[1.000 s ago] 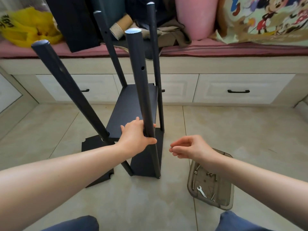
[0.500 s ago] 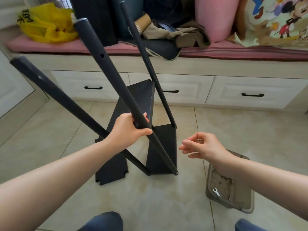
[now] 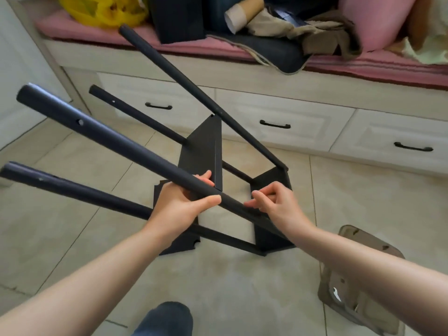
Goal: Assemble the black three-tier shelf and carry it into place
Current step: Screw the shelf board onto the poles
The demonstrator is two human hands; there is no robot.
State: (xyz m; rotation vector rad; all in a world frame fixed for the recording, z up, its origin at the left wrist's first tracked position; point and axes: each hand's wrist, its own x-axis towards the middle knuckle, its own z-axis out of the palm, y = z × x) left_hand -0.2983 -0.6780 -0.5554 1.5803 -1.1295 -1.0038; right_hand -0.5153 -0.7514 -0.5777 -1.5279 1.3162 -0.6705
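Observation:
The partly built black shelf point(image 3: 206, 151) leans far over to the left on the tiled floor, its several round poles pointing up and left. Two black boards are fixed between the poles, and a third black board point(image 3: 179, 246) lies flat on the floor under the frame. My left hand point(image 3: 179, 207) grips the nearest pole point(image 3: 116, 144) around its lower half. My right hand point(image 3: 274, 204) touches the same pole just below, fingers curled against it.
A clear plastic tray point(image 3: 358, 284) with a small spanner and hardware sits on the floor at the right. Behind stands a white drawer bench point(image 3: 278, 122) with a pink cushion, a yellow bag point(image 3: 104, 10), clothes and a black panel on top. My knees show at the bottom edge.
The frame has tipped from upright to leaning far left. My right hand moved in from empty air onto the near pole. My left hand kept its hold.

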